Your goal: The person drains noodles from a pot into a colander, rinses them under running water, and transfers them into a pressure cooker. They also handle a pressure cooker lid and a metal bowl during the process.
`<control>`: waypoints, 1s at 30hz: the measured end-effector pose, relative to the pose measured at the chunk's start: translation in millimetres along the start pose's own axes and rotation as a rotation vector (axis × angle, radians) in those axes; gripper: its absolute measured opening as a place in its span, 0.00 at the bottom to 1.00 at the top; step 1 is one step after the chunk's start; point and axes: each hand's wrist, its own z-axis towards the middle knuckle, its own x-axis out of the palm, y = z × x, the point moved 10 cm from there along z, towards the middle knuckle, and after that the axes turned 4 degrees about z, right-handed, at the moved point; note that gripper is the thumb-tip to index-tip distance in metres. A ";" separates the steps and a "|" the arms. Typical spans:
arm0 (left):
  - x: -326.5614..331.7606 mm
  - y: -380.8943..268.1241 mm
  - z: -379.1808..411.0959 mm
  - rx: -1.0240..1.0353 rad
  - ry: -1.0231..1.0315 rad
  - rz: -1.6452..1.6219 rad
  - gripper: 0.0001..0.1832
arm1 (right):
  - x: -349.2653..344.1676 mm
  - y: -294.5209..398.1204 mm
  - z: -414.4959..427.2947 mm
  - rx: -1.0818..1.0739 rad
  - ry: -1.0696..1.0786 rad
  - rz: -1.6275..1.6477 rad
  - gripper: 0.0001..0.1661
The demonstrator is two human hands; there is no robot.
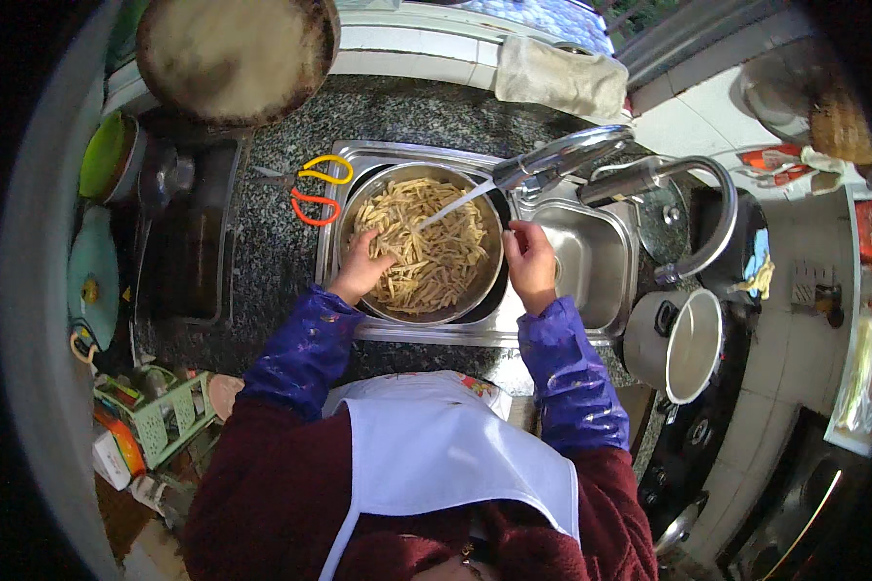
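Observation:
A wide metal bowl (pixel 495 269) full of pale, thin-cut strips of food (pixel 436 250) sits in the larger basin of a steel double sink (pixel 443 334). Water runs from the chrome faucet (pixel 552 160) onto the strips. My left hand (pixel 365 267) is at the bowl's left side with its fingers on the strips, apart; whether it grips any I cannot tell. Just right of the rim, above the divider, my right hand (pixel 530 263) has curled fingers; what may be between them is hidden. Scissors (pixel 318 190) with yellow and red handles lie left of the sink.
The smaller basin (pixel 585 265) is to the right, with a deep metal pot (pixel 647 341) beyond it. A glass lid (pixel 661 218) lies by the faucet base. Back left is a large round pan or tray (pixel 236 58); a folded cloth (pixel 559 80) lies at the back ledge.

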 end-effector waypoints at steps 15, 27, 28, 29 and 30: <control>87.8 -5.1 3.8 -0.409 0.252 -0.970 0.45 | 200.4 -153.0 -8.8 0.639 0.560 0.978 0.33; -16.5 -105.8 46.3 0.279 0.363 0.389 0.27 | 113.6 -53.5 42.8 -0.003 0.605 0.368 0.24; -20.0 -89.8 63.4 0.267 0.265 0.338 0.28 | 119.8 -59.5 53.0 0.006 0.617 0.447 0.27; -15.6 -68.2 82.5 0.262 0.175 0.284 0.29 | 126.9 -72.2 62.8 0.019 0.619 0.522 0.31; -8.6 -52.1 98.9 0.170 0.122 0.333 0.33 | 138.7 -90.1 70.8 0.072 0.618 0.504 0.31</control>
